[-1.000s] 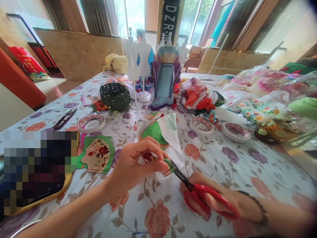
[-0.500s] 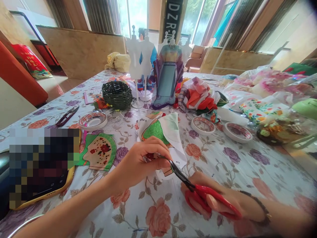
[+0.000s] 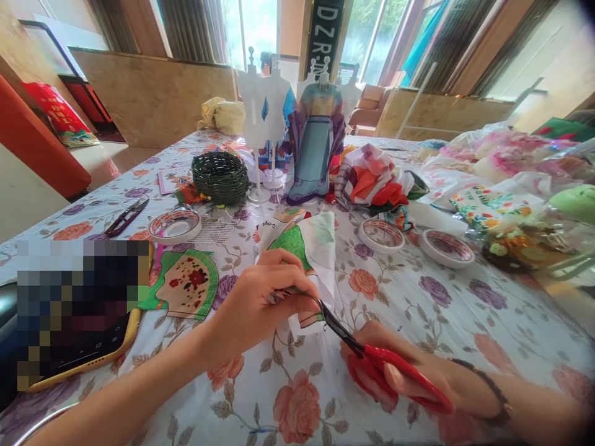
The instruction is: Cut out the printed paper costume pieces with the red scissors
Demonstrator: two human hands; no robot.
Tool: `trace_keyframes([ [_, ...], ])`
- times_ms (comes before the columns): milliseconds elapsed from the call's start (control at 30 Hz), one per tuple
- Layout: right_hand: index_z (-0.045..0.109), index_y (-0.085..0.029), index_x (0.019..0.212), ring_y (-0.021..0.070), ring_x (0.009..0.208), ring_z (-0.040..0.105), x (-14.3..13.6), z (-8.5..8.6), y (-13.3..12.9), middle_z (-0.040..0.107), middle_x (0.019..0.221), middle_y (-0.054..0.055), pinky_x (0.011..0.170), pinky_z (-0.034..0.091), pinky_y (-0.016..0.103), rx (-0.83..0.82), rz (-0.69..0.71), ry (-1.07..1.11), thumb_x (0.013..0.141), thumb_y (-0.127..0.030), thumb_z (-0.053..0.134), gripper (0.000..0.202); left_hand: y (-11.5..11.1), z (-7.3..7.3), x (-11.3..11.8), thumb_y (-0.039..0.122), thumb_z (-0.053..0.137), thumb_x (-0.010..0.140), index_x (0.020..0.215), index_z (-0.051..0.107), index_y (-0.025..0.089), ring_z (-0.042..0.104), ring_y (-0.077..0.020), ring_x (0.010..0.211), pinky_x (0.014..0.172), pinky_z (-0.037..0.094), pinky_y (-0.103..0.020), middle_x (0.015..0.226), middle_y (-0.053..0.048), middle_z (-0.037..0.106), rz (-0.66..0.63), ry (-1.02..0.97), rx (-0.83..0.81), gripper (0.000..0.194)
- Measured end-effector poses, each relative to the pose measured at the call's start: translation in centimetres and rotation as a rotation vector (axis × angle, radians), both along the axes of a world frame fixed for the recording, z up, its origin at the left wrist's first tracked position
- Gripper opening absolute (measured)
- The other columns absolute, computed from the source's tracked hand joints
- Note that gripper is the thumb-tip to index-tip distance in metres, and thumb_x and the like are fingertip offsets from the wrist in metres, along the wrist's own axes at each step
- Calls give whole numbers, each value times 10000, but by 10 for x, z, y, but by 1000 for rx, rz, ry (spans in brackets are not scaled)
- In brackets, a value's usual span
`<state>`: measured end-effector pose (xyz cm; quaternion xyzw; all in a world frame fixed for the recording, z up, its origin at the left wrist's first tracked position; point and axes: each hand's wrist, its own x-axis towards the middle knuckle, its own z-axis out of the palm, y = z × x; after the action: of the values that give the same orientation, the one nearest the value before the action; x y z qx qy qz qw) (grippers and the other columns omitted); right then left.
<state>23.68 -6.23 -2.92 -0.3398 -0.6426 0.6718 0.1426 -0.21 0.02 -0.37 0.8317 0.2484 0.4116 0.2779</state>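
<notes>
Printed white cloth (image 3: 320, 238) with a green pattern is pinched between the thumb and fingers of my left hand (image 3: 267, 297), above the middle of the table. My right hand (image 3: 395, 365) is wrapped round the red handles of black-bladed scissors (image 3: 400, 371). The blades point up and left, and their tips meet the cloth edge beside my left fingertips. How far the blades are apart at the tips is hard to tell. A cut-out green and beige printed piece (image 3: 188, 285) lies flat on the table to the left of my left hand.
A phone (image 3: 83, 316) and small snips (image 3: 127, 217) lie left. Tape rolls (image 3: 381, 235) sit on both sides. Behind stand a dark woven basket (image 3: 220, 178), white mannequins (image 3: 256, 118) and a dressed one (image 3: 313, 148). Bagged items (image 3: 502, 204) fill the right on the flowered tablecloth (image 3: 297, 402).
The cloth's loose right part has folded inward to the left, and its lower edge has shifted at the scissor tips. Both hands have barely moved.
</notes>
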Motion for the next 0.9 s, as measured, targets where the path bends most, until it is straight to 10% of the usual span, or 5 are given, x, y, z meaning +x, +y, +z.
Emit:
trace_keyframes([
  [900, 372, -196, 598, 79, 489, 285, -5, 11, -1, 350, 541, -43, 439, 206, 212, 2, -42, 29, 774, -805, 460, 640, 0, 0, -1, 130, 672, 845, 721, 680, 211, 570, -151, 850, 738, 479, -240, 658, 26, 669, -6, -10, 30, 148],
])
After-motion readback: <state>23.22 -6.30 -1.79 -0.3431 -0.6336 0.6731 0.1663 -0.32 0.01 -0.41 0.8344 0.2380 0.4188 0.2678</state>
